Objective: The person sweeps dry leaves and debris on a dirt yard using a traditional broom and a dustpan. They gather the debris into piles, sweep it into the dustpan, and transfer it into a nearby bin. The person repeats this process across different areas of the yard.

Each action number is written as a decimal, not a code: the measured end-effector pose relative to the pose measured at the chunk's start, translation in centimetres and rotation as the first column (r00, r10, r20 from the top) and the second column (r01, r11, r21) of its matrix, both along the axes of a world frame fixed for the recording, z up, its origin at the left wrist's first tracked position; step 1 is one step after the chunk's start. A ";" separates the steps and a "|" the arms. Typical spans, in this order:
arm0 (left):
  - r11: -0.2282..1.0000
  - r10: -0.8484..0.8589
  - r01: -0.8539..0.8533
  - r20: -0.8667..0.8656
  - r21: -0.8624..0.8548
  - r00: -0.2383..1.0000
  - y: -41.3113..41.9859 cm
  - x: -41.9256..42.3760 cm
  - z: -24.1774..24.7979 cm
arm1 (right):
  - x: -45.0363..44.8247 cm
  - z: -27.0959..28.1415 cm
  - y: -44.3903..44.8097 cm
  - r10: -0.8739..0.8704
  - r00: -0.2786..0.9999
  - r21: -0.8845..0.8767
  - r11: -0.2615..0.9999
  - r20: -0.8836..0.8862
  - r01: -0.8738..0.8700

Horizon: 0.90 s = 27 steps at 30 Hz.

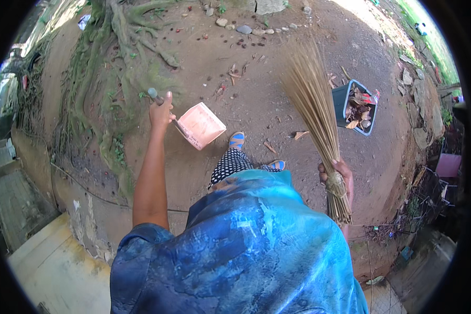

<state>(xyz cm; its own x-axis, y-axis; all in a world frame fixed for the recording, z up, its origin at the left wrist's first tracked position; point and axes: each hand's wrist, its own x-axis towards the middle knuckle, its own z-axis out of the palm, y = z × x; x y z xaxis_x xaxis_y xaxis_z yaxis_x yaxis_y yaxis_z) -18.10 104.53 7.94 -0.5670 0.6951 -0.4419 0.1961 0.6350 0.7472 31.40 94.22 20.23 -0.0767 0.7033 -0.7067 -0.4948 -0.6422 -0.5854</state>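
Observation:
My left hand (160, 113) grips the stick handle (153, 93) of a dustpan, with the thumb along it. The pinkish, box-like dustpan pan (202, 126) hangs at the handle's lower end, and its inside shows no litter. On the other side, my right hand (342, 169) is wrapped around a stick broom (310, 94) just above its woven binding. The broom's bristles fan upward and away from me, while its cut butt end points back toward my body. Beyond the bristles, a dark blue-green plastic bin (340, 105) holds dry leaves (357, 110) and some plastic litter.
Thick tree roots (114, 51) spread over the ground at the upper left. A line of stones (244, 29) lies ahead. Scattered dry leaves (271, 147) dot the bare earth near my feet (236, 140). Flat stones (419, 114) edge the right side, and a concrete ledge (59, 259) is at lower left.

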 end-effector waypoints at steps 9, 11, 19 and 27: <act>0.983 0.161 -0.166 0.069 0.080 0.985 -6.6 -3.0 -2.4 | -1.0 -7.1 -2.5 0.025 1.000 -0.238 0.971 0.010 -0.022; 0.987 0.129 -0.137 0.090 0.088 0.988 -7.2 -2.2 -2.3 | 1.2 -9.9 -4.8 0.035 0.998 -0.254 0.967 0.049 -0.021; 0.930 0.259 -0.284 0.131 0.234 0.957 -13.9 -0.1 -0.7 | 9.0 -16.4 -12.4 -0.268 0.937 -0.335 0.881 0.226 0.333; 0.923 0.244 -0.266 0.111 0.279 0.963 -18.5 2.5 -0.5 | 12.3 -31.6 -11.8 -0.352 0.869 -0.324 0.825 0.347 0.464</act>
